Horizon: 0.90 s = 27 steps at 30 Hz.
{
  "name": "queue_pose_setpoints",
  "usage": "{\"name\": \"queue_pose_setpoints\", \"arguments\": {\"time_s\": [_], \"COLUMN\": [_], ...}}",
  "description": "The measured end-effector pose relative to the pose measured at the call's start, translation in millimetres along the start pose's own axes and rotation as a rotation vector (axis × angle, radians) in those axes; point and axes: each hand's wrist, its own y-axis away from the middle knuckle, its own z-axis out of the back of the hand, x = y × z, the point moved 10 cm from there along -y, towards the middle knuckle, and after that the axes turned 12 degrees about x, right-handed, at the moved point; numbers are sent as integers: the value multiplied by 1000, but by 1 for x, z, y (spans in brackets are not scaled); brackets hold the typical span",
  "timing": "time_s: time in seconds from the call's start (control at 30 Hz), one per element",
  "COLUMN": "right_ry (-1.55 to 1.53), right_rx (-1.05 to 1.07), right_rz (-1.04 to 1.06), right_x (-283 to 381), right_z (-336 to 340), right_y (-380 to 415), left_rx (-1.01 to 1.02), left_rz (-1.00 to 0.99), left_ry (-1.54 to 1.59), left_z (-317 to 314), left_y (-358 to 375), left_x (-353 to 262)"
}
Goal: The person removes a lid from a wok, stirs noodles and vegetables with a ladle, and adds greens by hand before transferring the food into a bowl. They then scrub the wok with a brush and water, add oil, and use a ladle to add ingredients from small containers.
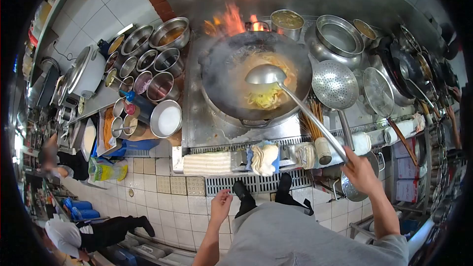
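My right hand [362, 173] is closed around the long handle of a metal ladle [266, 75]. The ladle's bowl hangs over a large black wok [217, 96], above steaming broth with pale noodle-like strips and yellow-green shredded vegetables [266, 99]. Flames [231, 19] rise behind the wok's far rim. Down by my body, my left hand [221, 204] has its fingers curled in, with nothing visible in them. It is away from the stove, nearest to the folded striped towel [207, 163] on the front ledge.
Metal bowls of ingredients [162, 86] crowd the left counter, beside a white-filled bowl [166, 119]. Right of the wok lie a perforated skimmer [335, 84], a mesh strainer [378, 91] and a bamboo brush [321, 150]. Two other people are at the left; one wears a white top [63, 236].
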Motion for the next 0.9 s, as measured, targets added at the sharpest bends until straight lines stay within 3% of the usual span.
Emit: {"name": "queue_pose_setpoints", "arguments": {"time_s": [0.1,0.17,0.2,0.23,0.3,0.4,0.5,0.57,0.63,0.73,0.9], "right_ry": [-250,-183,-108,-111,27,168,280,317,338,-85,-182], "right_rx": [60,119,190,184,37,-66,-110,-89,-97,-84,101], "right_rz": [34,-31,-91,-98,4,-23,-57,-113,-111,-46,-68], "right_x": [12,21,20,13,5,13,28,21,16,-5,27], "right_z": [12,24,23,20,14,17,42,48,41,2,7], "right_y": [40,46,46,41,21,28,53,57,36,-4,38], "left_rx": [105,137,164,190,221,257,203,234,246,288,230], "left_rz": [-106,-119,-171,-222,-240,-264,-173,-39,-34,8,129], "left_ry": [60,19,-151,-320,-349,-592,-499,-632,-646,-633,-616], "left_z": [-19,-29,-37,-45,-51,-53,-31,-25,-27,-27,8], "left_y": [-10,-13,-14,-12,-13,-9,9,14,14,15,54], "left_x": [-38,-58,-74,-85,-80,-84,-65,-36,-20,22,74]}}
